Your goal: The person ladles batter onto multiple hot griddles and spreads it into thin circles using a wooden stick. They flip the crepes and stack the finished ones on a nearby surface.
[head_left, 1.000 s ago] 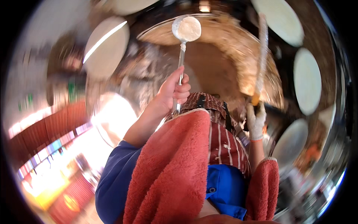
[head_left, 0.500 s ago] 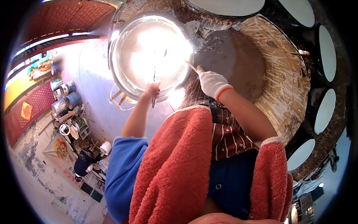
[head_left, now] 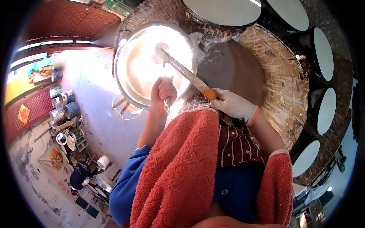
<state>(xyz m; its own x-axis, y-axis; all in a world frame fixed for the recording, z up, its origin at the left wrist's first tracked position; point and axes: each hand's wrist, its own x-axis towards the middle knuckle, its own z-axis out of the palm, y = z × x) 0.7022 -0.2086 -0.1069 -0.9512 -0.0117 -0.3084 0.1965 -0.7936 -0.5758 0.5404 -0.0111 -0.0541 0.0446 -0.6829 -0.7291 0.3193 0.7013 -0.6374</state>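
Observation:
My left hand (head_left: 165, 91), bare, is closed around the thin metal handle of a ladle (head_left: 157, 57). Its pale round bowl is up over a wide metal basin (head_left: 118, 72) of whitish liquid, partly lost in glare. My right hand (head_left: 235, 106) wears a white knitted glove with an orange cuff and grips a long flat tool (head_left: 186, 72) by its wooden end. The tool slants up and left across the basin's rim, its far tip at the ladle's bowl; whether they touch I cannot tell.
Right of the basin is a large round hollow (head_left: 283, 79) with a pale, streaked wall and grey-brown liquid. Round black-sided vessels with pale tops (head_left: 323, 53) line its outer side. Paint-like cans (head_left: 66, 97) stand far left; another person (head_left: 79, 175) bends over at lower left.
My left hand has turned and moved slightly right with the ladle. My gloved hand has come down, and the flat tool now reaches over the basin to the ladle's bowl. The view has shifted slightly.

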